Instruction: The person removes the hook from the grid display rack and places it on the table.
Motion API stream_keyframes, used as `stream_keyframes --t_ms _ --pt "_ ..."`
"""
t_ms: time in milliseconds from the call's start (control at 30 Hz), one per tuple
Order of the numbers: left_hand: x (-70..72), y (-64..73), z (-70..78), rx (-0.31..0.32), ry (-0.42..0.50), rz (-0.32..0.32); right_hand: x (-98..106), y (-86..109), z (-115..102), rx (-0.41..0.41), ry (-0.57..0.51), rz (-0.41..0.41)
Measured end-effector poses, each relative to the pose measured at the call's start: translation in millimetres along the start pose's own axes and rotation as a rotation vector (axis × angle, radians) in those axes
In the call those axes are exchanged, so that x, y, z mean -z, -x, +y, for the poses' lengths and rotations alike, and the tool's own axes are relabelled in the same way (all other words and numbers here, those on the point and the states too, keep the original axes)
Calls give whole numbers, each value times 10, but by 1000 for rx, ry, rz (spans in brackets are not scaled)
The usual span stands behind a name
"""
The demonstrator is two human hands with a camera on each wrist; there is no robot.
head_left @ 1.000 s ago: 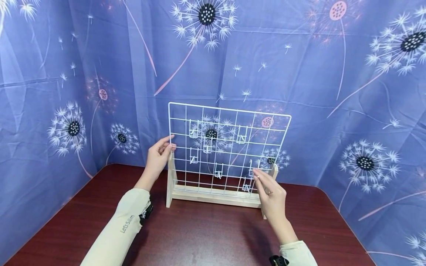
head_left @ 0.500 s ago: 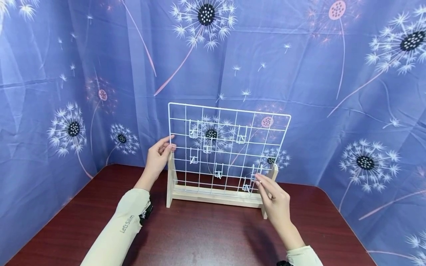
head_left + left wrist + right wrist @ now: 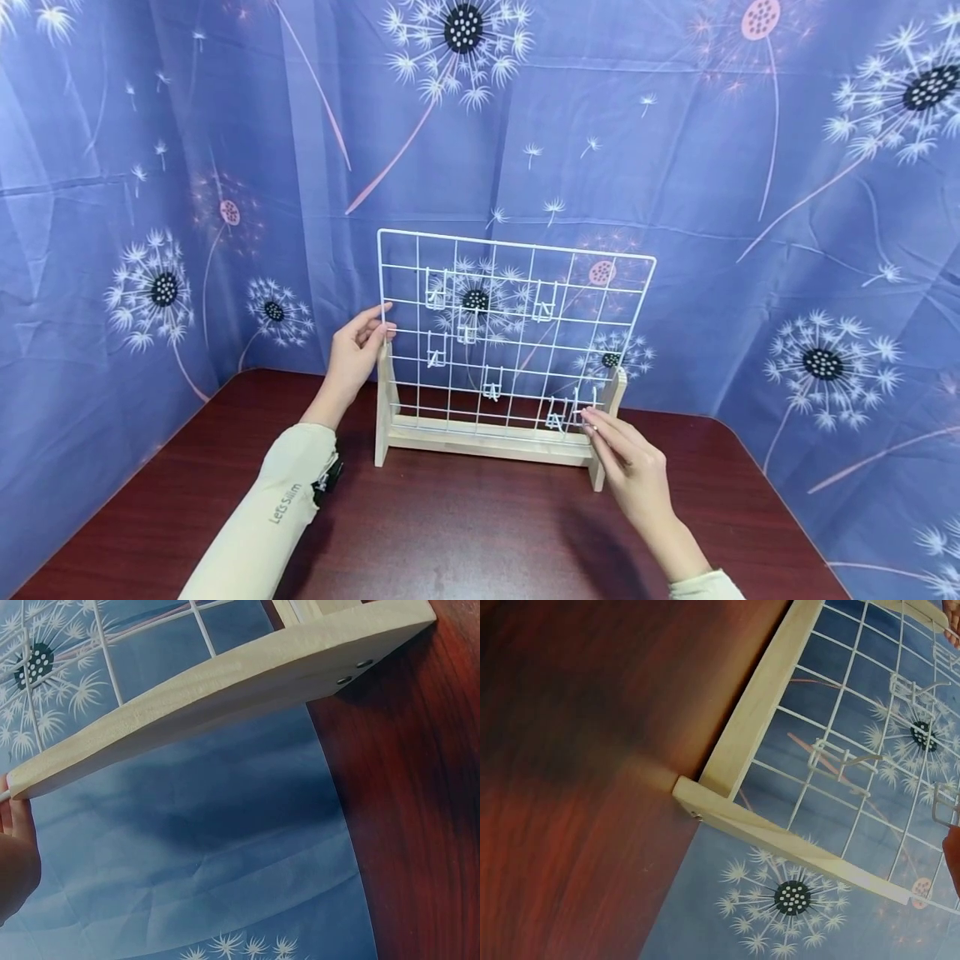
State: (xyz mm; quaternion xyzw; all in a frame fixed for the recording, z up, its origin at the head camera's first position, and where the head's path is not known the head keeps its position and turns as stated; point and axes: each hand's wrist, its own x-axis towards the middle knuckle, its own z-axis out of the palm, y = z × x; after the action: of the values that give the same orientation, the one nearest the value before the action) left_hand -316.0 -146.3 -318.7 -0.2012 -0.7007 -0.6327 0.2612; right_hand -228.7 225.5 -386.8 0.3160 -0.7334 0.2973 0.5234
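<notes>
A white wire grid panel (image 3: 517, 245) stands upright in a pale wooden stand (image 3: 487, 444). My left hand (image 3: 352, 350) grips the panel's left edge between thumb and fingers, just above the stand's side piece; the left wrist view catches only part of this hand (image 3: 16, 859). Near the lower right corner my right hand (image 3: 633, 467) pinches a small white wire hook (image 3: 576, 400) in front of the grid. Fingers partly cover that hook, and whether it touches the grid I cannot tell. Several similar hooks hang on the grid, among them one (image 3: 554, 420) just left of my right fingertips.
The stand rests on a dark red-brown table (image 3: 450, 533). Behind and at both sides hangs a blue cloth (image 3: 697, 208) printed with dandelions. More hooks hang higher up, including one (image 3: 543, 310) at upper right and another (image 3: 437, 298) at upper left.
My right hand has moved down and to the right with the hook, toward the grid's lower right corner. My left hand has stayed on the panel's left edge.
</notes>
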Motion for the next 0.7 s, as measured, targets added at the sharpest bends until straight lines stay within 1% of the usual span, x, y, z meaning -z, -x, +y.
stream_keyframes --t_ms 133,367,533,700 --pt "1 -5 2 20 -4 -7 33 56 21 16 -1 -17" --pt "-2 -8 21 24 -8 -7 85 108 49 34 5 -59" --pt "-7 -8 9 26 2 -1 120 151 80 68 -2 -99" --pt "4 -52 -190 31 14 11 138 246 118 133 -21 -175"
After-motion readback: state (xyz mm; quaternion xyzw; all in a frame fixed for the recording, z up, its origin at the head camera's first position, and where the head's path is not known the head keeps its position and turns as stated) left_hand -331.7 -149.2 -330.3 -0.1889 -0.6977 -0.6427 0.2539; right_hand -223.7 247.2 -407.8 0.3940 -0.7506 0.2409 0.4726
